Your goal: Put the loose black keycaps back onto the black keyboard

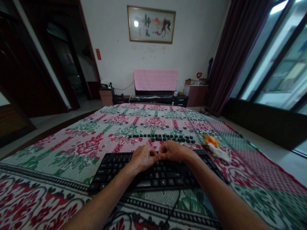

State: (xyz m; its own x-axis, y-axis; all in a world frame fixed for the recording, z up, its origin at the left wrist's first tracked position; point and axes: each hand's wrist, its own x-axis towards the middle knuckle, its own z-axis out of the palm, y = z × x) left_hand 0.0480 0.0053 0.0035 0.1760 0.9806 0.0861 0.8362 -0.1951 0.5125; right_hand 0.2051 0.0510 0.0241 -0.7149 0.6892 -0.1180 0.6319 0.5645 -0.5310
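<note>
Keyboard (163, 175) lies lengthwise across the lower centre of the frame, directly beneath the grip. The left hand (145, 157) and the right hand (171, 150) meet, or nearly meet, over its far-side key rows. Fingers of both hands curl inward; whether they press together or pinch a small part cannot be told.

The step in hand appears to be close fingertip work at the keys. The next move, as judged from this position, calls for a steady keyboard and a fine, light grip.

Beyond the hands, loose black keycaps (158, 139) form two uneven rows at centre frame. An orange item (211, 140) and a white item (219, 152) lie to their right. All rest on the patterned cloth (96, 147).
</note>
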